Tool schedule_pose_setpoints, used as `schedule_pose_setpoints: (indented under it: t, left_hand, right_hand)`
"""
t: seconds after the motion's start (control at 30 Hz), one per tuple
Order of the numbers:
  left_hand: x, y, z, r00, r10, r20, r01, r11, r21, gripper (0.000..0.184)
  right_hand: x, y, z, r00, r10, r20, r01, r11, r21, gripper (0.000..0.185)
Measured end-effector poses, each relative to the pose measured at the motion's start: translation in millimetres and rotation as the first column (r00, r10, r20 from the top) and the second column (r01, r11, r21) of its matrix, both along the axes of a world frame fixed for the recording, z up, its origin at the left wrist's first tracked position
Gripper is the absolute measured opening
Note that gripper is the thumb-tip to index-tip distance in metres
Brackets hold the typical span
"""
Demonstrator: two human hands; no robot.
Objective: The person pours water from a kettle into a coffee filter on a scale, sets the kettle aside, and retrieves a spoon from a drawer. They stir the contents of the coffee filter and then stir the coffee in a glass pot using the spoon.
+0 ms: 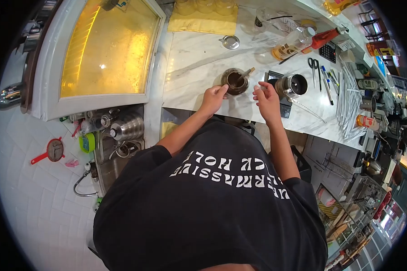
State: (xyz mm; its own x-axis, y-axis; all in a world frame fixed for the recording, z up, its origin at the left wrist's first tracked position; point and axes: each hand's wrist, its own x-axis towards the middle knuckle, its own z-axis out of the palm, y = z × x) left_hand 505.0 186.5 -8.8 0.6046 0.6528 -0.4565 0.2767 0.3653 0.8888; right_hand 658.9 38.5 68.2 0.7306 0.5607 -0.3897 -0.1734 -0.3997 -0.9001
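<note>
On the marble counter stands a glass jar of dark brown contents, with a spoon leaning in it. My left hand touches the jar's near left side, its fingers around the rim. My right hand is just right of the jar, its fingers curled and thumb near the fingertips; anything between them is too small to make out. Right of that hand a metal cup sits on a black scale. A round metal lid lies behind the jar.
Bottles, scissors, pens, a calculator and many wrapped straws lie to the right. Glasses stand on a yellow cloth at the back. At left are a yellow-lit door panel and a sink with metal jugs.
</note>
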Motion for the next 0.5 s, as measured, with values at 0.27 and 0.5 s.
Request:
schedule_pose_setpoints:
  t: [0.27,0.5]
  left_hand:
    - [-28,5,62,0.98,-0.076,0.186,0.028,0.968,0.25,0.032]
    - [-41,13,89,0.967,-0.171,0.188,0.082,0.911,0.403,0.03]
  right_hand:
    - [-31,29,62,0.934,0.047,0.355,-0.108,0.982,0.155,0.036]
    - [-44,31,82,0.782,0.041,0.622,-0.23,0.946,0.227,0.024]
